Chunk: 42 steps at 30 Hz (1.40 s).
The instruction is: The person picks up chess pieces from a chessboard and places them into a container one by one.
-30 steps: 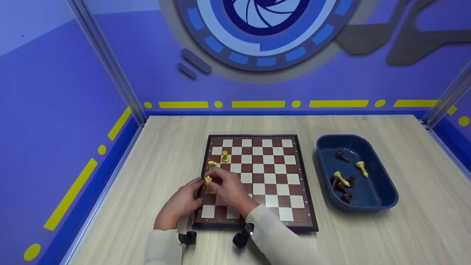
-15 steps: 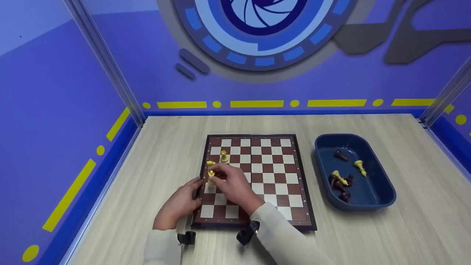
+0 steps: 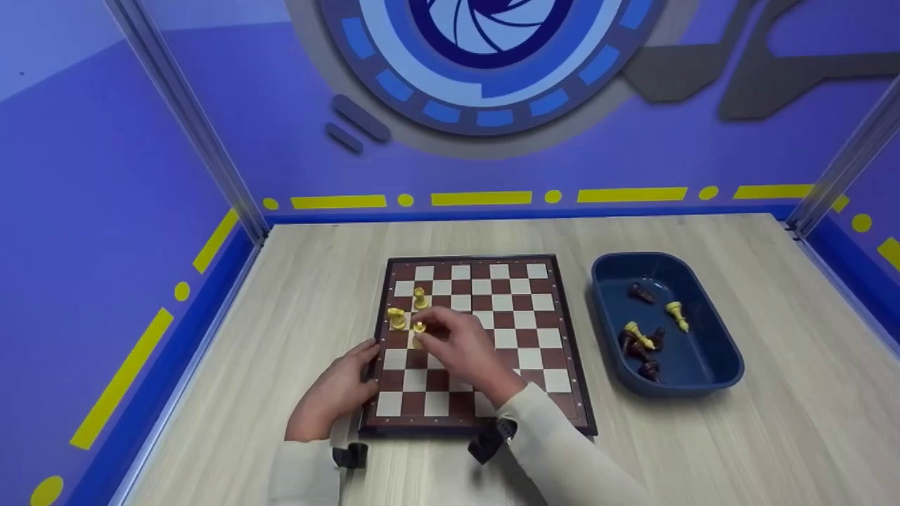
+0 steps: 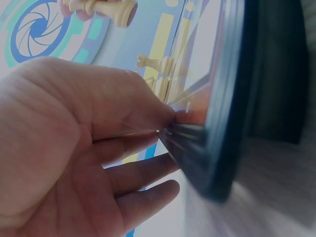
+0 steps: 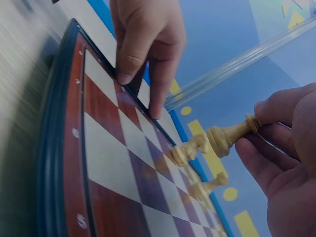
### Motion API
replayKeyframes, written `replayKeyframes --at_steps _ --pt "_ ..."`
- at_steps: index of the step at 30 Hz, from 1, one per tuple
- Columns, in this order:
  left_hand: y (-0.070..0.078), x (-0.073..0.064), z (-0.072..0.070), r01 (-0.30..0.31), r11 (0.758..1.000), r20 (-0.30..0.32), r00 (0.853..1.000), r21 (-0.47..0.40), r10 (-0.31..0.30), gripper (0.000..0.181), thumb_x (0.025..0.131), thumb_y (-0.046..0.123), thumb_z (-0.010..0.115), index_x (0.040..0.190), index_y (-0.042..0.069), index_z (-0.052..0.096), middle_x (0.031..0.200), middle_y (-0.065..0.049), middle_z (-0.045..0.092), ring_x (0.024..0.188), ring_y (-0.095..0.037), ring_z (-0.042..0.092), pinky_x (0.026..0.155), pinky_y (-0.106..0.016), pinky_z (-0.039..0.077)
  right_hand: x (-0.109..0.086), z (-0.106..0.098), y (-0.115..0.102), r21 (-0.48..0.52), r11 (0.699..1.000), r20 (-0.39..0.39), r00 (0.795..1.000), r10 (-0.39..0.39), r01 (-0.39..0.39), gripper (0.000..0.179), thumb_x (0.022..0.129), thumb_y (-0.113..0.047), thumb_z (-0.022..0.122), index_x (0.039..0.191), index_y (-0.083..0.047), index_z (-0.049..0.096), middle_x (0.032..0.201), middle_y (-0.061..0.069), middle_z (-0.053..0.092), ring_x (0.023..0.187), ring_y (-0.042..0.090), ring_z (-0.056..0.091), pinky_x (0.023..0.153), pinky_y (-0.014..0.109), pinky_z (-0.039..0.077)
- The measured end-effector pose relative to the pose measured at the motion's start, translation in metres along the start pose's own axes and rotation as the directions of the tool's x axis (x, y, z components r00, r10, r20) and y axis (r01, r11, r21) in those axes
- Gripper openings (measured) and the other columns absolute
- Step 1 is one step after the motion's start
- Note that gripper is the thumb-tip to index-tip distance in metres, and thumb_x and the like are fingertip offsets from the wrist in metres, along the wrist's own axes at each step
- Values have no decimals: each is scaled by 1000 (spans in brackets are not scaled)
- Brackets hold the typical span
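Note:
My right hand (image 3: 460, 344) pinches a pale yellow chess piece (image 3: 419, 329) by its upper end, above the left part of the chessboard (image 3: 517, 358). The right wrist view shows its round base free of the fingers; whether it touches the board I cannot tell. Close by stand a yellow knight (image 3: 396, 318) and a yellow rook (image 3: 420, 298). My left hand (image 3: 337, 386) rests against the board's left edge. Its thumb (image 4: 143, 101) touches the rim, and the other fingers (image 4: 148, 170) lie fairly straight along the side.
Right of the board stands a dark blue tray (image 3: 728, 369) with several dark and yellow chess pieces lying in it. Blue panels with yellow marks (image 3: 481, 199) border the table (image 3: 766, 309) at the back and left.
My right hand has moved right and slightly back with the chess piece, away from the board's left edge. The knight shows more fully. My left hand stays at the edge.

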State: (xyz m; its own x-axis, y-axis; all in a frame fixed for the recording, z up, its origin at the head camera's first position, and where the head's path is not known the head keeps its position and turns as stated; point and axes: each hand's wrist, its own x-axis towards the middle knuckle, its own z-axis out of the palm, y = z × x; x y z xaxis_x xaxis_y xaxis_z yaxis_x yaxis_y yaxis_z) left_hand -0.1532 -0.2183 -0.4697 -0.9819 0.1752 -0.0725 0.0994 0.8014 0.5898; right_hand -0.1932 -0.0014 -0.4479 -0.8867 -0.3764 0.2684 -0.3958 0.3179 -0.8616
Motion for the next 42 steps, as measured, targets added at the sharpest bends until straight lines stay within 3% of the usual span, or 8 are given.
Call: replayKeyframes --at_steps 6,14,20,25,31,37,42 --pt "0 0 0 11 1000 6 1000 -19 -11 61 83 6 62 141 -4 46 151 -18 40 138 -38 38 111 -49 37 -5 -14 1 -25 999 11 1000 22 -21 22 90 -14 64 110 -22 68 108 -2 70 96 10 67 82 28 55" --pt "-1 1 2 14 999 3 1000 -30 -14 61 84 8 62 142 -3 45 152 -18 39 139 -38 38 111 -48 36 -8 -31 7 -58 998 -16 1000 5 -6 20 88 -9 66 105 -17 69 102 1 71 92 12 67 85 35 56" --pt "-1 1 2 22 998 1 1000 -52 -22 63 83 6 62 143 -3 44 153 -17 38 140 -37 36 111 -48 36 -13 -48 10 -55 998 -45 999 4 -7 18 87 -10 68 104 -16 69 100 3 71 91 11 67 81 28 56" --pt "-1 1 2 17 999 0 1000 -47 -17 64 81 4 60 142 -3 44 152 -17 38 140 -37 37 111 -48 37 -16 -62 11 -80 997 -99 995 14 -22 18 85 -11 68 101 -19 70 94 -3 70 88 9 67 77 27 56" --pt "-1 -2 1 9 998 -2 1000 -56 -9 63 81 3 57 141 -6 44 152 -17 39 140 -37 36 111 -48 37 -18 -77 12 -86 995 -135 990 34 -46 19 86 -10 69 100 -21 70 98 -3 71 89 8 66 77 25 56" --pt "-1 -1 0 4 999 -5 1000 -51 -4 62 81 3 58 141 -7 44 152 -18 39 139 -37 37 111 -49 37 -20 -90 14 -138 990 -165 986 -16 -7 17 87 -9 67 99 -20 70 93 -4 71 84 7 66 74 25 55" --pt "0 -2 0 -6 999 -4 1000 -46 6 62 81 2 59 140 -7 45 151 -20 39 139 -39 37 111 -50 36 -22 -98 16 -125 992 -178 984 0 -22 16 87 -8 68 101 -15 70 92 -3 71 86 9 67 76 28 56"
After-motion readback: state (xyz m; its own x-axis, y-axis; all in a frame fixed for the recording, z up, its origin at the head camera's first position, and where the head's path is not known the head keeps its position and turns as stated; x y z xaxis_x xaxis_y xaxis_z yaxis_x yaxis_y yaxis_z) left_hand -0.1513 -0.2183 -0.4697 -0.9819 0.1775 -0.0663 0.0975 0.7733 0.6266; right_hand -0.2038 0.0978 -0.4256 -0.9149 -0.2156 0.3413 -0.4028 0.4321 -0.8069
